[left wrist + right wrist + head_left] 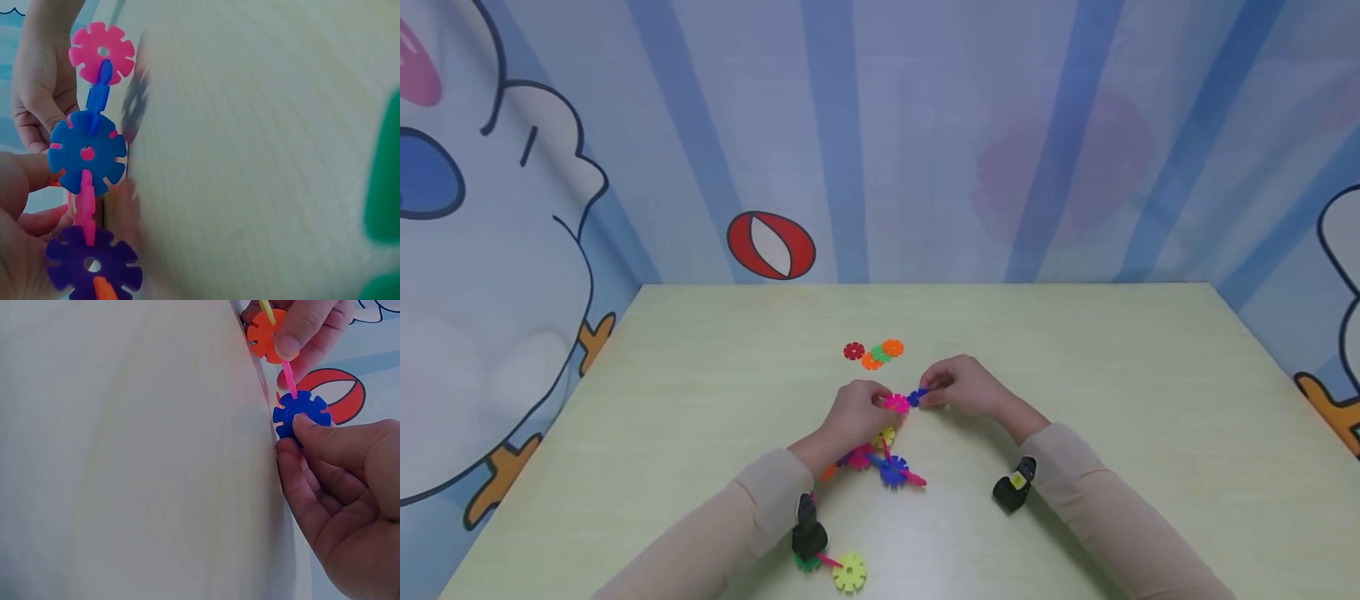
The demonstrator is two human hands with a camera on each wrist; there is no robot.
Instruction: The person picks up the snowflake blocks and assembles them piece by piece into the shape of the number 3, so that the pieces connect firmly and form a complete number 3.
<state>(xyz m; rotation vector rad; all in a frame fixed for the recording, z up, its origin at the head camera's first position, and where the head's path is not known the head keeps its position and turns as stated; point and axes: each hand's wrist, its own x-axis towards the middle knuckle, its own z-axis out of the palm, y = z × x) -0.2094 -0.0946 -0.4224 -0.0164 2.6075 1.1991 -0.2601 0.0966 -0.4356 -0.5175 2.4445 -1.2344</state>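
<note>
My right hand (pixel 964 387) pinches a blue notched interlocking disc (pixel 286 417) between thumb and fingers. A pink disc (pixel 288 380), edge-on in the right wrist view, links the blue one to an orange disc (pixel 261 339). My left hand (pixel 853 415) grips that orange disc, its thumb across the face. A yellow disc (pixel 886 437) appears just below the left hand in the head view. The chain runs back under the left forearm, partly hidden. In the left wrist view, a pink disc (pixel 87 56), a blue disc (pixel 65 153) and a purple disc (pixel 65 257) join through edge-on pieces.
Beyond the hands, a red disc (pixel 853 351) lies beside a small group of orange and green discs (pixel 882 354) on the pale wooden table (pixel 1120 350). Near the front, a light yellow disc (pixel 857 581) ends a section of chain. A printed curtain (pixel 917 150) stands behind.
</note>
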